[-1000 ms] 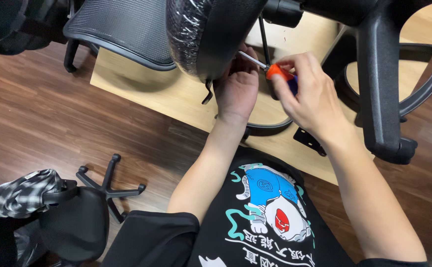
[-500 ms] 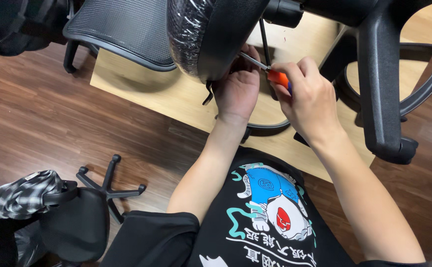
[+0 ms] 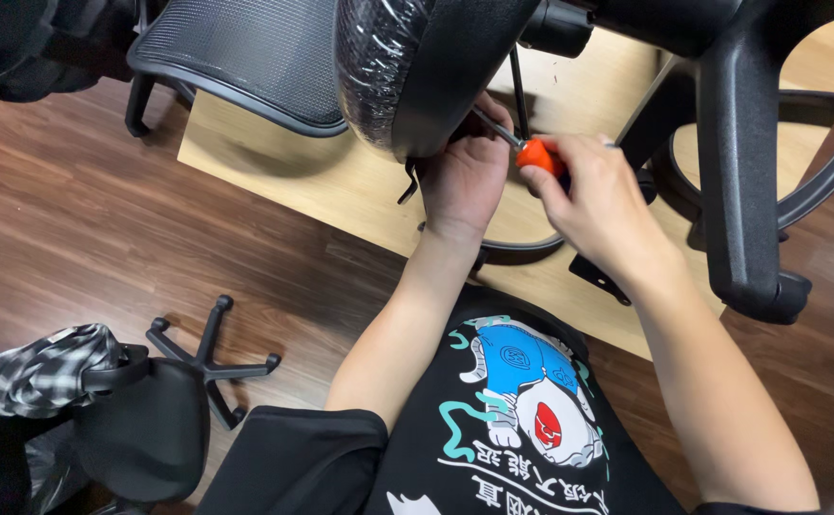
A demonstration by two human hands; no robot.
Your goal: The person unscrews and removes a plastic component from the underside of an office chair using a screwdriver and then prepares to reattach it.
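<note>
An upturned black office chair seat (image 3: 407,67), wrapped in clear plastic film, fills the top centre. My left hand (image 3: 462,181) reaches up under its edge and presses against the underside; its fingers are partly hidden. My right hand (image 3: 594,195) grips a screwdriver with an orange handle (image 3: 538,155). The metal shaft points up and left toward the seat's underside beside my left hand. A black chair armrest (image 3: 741,172) stands just right of my right hand.
A light wooden board (image 3: 341,181) lies on the dark wood floor under the chair parts. A mesh chair back (image 3: 245,57) lies at top left. A black star base (image 3: 207,358) and a chair with checked cloth (image 3: 45,377) sit at lower left.
My right hand with the screwdriver has shifted slightly left and down, nearer my left hand, and the handle has turned in my grip. My left hand has stayed against the seat.
</note>
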